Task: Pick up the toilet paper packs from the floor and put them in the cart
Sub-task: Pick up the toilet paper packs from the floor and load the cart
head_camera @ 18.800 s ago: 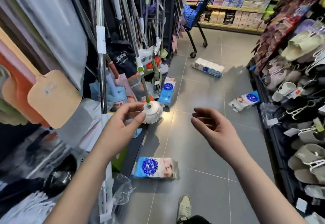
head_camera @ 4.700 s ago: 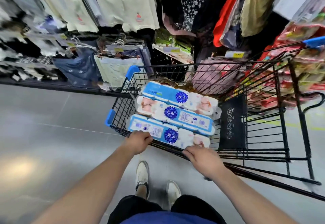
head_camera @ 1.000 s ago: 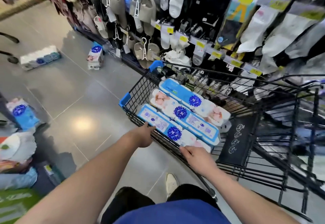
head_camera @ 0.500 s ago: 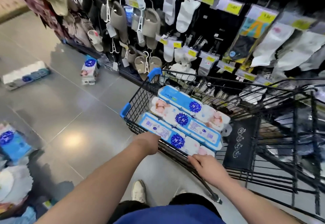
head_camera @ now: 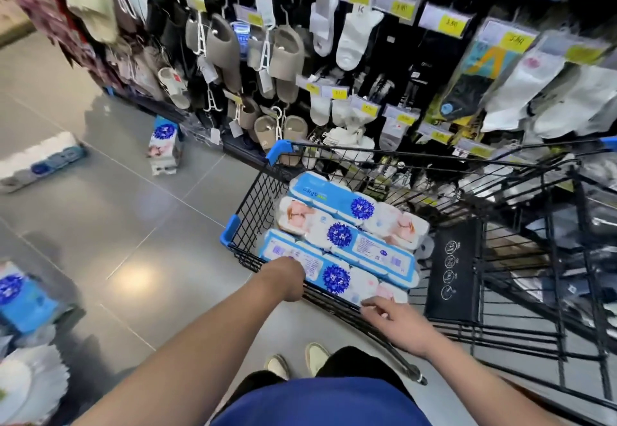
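- the floor (head_camera: 140, 225) is wide and bare between the racks, open room to walk or wheel through; a slipper rack (head_camera: 233, 68) hems the far edge.
- the cart (head_camera: 500, 191) stands close by, three packs (head_camera: 337, 235) laid inside, space beyond them.
- three toilet paper packs lie loose: one upright (head_camera: 163, 145) by the rack, one (head_camera: 40, 161) far left, one (head_camera: 23, 298) near left.
- step, as i judge it: steering toward those; next calls for stooping to the nearest.
- left hand (head_camera: 287, 278) is closed on the cart's near rim.
- right hand (head_camera: 397, 322) rests loosely spread on it, holding nothing.
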A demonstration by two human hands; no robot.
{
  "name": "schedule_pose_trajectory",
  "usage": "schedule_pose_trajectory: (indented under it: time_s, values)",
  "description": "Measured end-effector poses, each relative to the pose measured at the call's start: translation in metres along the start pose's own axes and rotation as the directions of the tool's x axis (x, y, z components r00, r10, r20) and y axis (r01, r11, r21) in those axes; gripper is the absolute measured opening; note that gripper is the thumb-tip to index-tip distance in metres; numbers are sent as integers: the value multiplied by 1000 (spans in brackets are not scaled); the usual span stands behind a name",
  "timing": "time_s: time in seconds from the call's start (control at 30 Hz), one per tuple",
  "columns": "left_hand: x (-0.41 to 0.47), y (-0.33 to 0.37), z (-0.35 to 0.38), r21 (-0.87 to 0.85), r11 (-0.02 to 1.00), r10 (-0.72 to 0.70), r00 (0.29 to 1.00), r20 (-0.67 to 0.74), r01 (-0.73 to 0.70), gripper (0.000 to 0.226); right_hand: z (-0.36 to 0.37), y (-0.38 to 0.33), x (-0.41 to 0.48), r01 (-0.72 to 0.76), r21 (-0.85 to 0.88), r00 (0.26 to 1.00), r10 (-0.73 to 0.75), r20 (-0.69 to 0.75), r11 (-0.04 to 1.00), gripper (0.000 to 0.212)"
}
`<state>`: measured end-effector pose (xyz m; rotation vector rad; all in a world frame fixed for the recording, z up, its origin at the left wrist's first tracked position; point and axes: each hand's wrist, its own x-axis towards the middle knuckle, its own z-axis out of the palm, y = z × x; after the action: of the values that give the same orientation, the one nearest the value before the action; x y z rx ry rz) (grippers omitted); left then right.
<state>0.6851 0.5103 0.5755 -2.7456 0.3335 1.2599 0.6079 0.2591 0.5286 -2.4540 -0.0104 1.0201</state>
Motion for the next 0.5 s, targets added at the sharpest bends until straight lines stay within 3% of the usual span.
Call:
schedule_pose_trajectory:
  time_s: [0.07,0.17,0.23,0.3,0.4,0.5]
  values:
    - [-3,-4,-2,-46,999,13,1000,8,-12,46,-6,-3,8,-22,14,998,21,58,1000,66]
    - [-7,-17,-6,-185,982,19,1000,-23,-23,52,-18,-20,29,27,-132,994,-13,110,991,66]
    - [-13,-30,-4,-278,960,30,999,-34,-38,53,-25,-43,42,107,-196,993,-97,62,975,70]
    - [-19,-46,2,-369,928,28,998,-50,-44,53,-32,-77,52,185,-127,982,-189,-25,975,54]
    - [-34,-81,7,-534,845,-90,982,-168,-14,49,-45,-136,63,315,32,939,-307,-154,948,40]
    - [-51,-130,1,-735,676,-286,902,-323,-49,42,-55,-197,76,457,97,877,-429,-217,884,33]
